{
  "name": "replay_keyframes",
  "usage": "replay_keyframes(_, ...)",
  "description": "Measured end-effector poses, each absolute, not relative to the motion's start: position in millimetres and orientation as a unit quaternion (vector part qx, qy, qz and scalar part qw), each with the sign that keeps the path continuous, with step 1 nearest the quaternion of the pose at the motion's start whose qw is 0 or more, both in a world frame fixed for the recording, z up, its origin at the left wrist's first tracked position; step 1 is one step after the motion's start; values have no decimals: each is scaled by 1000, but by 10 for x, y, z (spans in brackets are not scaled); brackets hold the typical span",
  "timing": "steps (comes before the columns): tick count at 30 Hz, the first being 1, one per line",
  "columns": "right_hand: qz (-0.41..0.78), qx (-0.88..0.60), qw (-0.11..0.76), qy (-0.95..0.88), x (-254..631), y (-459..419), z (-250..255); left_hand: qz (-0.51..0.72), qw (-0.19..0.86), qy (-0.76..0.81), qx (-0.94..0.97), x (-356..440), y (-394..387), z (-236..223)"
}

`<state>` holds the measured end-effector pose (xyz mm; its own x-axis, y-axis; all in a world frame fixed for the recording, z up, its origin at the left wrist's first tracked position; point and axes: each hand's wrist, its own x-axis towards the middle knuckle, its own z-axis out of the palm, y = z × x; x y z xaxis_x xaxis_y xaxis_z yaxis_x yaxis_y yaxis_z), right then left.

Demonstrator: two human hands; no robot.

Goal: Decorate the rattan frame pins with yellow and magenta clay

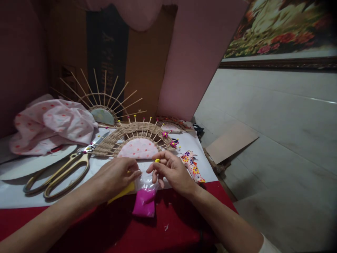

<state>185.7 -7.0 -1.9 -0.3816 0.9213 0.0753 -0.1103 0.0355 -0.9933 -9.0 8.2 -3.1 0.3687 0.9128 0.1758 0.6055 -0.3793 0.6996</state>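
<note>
My right hand (172,170) has a small yellow lump (157,160), perhaps soft clay, between its thumb and fingertips. Opposite it, my left hand (116,174) is closed in a pinch; a speck of yellow shows at its fingertips, too small to name. Under the hands lies a clear plastic bag with a bright pink block (144,203) inside. A yellow packet (123,191) is partly hidden by my left hand. Just beyond stands a woven half-round fan (131,131) with a dotted pink fabric centre (138,148), yellow and pink knobs on its stick ends and pink flowers at its right side.
Large scissors (67,168) lie at the left beside a white curved piece (39,163) and crumpled dotted cloth (55,121). An unfinished stick fan (102,102) leans behind. A flower-patterned item (193,167) is at the right, by the table's edge. Cardboard (147,63) stands at the back.
</note>
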Motion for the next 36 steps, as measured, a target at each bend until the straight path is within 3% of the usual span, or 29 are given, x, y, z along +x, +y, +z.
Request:
replay_keyframes(3,526,-381,440,-620,1857,-122,-16,352,182,440,806,-56,53,-9)
replay_keyframes(5,438,-393,446,-674,1867,-149,-20,378,185,416,806,-18,12,54)
replay_keyframes(10,190,-352,454,-796,1876,-183,-40,328,467,421,705,93,-84,121)
replay_keyframes(14,79,-308,443,-838,1885,-188,-56,314,645,385,580,148,-87,41)
replay_keyframes(17,51,-299,443,-844,1910,-177,-50,320,683,369,543,144,-75,50)
replay_keyframes(23,44,-286,463,-838,1919,-183,-7,463,573,410,539,68,-67,201)
replay_keyframes(36,74,-269,463,-841,1901,-204,-9,462,578,396,544,66,-67,178)
